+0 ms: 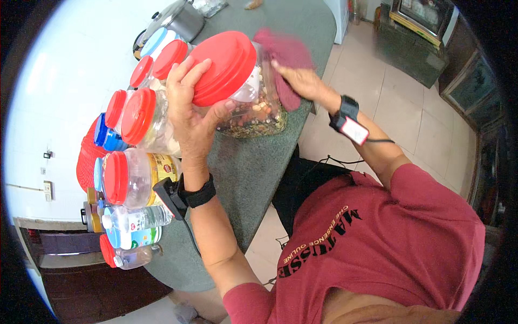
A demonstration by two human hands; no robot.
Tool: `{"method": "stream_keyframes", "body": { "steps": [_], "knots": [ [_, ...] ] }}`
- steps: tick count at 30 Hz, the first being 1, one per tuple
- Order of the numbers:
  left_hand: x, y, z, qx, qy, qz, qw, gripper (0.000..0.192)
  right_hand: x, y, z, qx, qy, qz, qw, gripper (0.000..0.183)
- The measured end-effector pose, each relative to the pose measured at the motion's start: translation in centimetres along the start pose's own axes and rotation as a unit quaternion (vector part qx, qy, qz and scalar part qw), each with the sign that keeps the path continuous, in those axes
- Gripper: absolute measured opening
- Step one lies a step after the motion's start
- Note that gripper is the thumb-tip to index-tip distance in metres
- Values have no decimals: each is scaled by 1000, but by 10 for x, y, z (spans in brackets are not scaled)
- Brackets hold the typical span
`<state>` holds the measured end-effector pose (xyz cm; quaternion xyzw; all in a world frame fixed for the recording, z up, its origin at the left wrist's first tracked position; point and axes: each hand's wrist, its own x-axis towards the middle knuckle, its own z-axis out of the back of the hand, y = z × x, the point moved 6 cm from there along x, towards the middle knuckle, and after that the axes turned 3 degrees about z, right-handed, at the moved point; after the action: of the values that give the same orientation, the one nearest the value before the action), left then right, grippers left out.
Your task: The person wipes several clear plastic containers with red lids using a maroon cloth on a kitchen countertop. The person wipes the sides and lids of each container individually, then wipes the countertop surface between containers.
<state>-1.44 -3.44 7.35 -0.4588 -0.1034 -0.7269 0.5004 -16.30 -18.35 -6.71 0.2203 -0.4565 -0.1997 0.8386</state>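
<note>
My left hand [190,109] grips a large clear plastic jar [259,117] by its wide red lid [226,67], fingers over the top and thumb at the rim. Mixed beans or grains and a white scoop-like piece show through the jar's wall. My right hand [301,83] holds a maroon cloth [287,56] against the far side of the jar; cloth and fingers are slightly blurred. The jar's underside is hidden. Beside my left hand stands a smaller red-lidded clear jar [156,121]. Both wrists wear black straps with small devices.
Along the wall side of the grey-green countertop [243,178] stand several lidded jars, a yellow-labelled jar [162,170] and a water bottle [156,216]. A metal pot [176,22] is at the far end. Black cables [340,160] hang near my arms, above the tiled floor.
</note>
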Motion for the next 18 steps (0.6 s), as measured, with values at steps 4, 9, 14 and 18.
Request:
{"method": "stream_keyframes", "body": {
  "steps": [4, 9, 14, 18],
  "knots": [
    [-3, 1, 0, -7, -16, -4, 1000, 67, -23, 37, 12, 143, -129, -15, 981, 34],
    [-2, -4, -2, 16, -38, 1, 999, 67, -37, 93, 19, 67, -10, 123, 990, 42],
    [-1, -6, 3, 83, -19, -9, 996, 64, -18, 87, 12, 235, -31, 1, 972, 46],
    [-1, -5, 6, 81, -17, -6, 997, 63, 3, 77, 8, 227, -26, -72, 971, 51]
  ]
}}
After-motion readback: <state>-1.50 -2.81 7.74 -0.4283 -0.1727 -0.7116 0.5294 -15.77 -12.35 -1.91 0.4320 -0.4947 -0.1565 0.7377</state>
